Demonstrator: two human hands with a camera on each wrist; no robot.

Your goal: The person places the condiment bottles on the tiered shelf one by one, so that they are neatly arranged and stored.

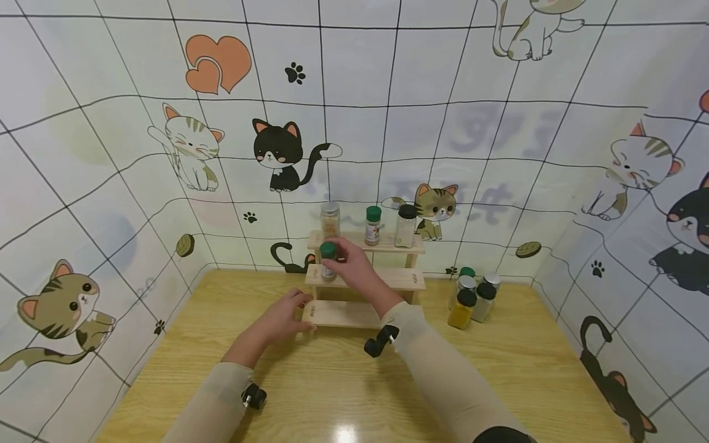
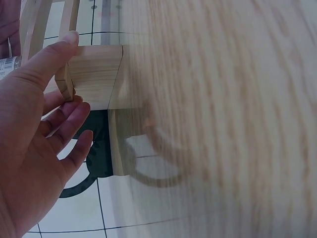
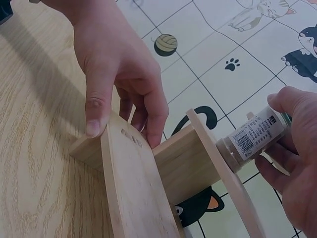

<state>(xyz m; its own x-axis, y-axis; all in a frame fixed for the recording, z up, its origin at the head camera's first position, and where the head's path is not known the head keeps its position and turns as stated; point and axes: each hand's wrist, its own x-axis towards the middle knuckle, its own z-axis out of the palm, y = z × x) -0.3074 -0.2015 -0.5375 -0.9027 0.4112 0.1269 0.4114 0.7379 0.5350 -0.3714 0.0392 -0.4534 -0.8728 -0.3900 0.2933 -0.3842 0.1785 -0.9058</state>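
A three-tier wooden rack (image 1: 346,313) stands against the back of the table. My right hand (image 1: 360,271) grips a spice jar with a green cap (image 1: 328,251) at the left end of the middle tier. In the right wrist view, the base of this spice jar (image 3: 255,138) meets the tier's board, and its label with a barcode shows. My left hand (image 1: 279,320) holds the left end of the lowest tier, thumb on the front edge and fingers behind, as the left wrist view shows on the board's end (image 2: 64,82).
On the top tier stand a silver-capped jar (image 1: 330,220), a green-capped jar (image 1: 373,226) and a black-capped jar (image 1: 406,226). Several more jars, among them a yellow-filled one (image 1: 462,309), cluster on the table right of the rack. A cat-patterned sheet (image 1: 354,135) surrounds the table (image 1: 310,394).
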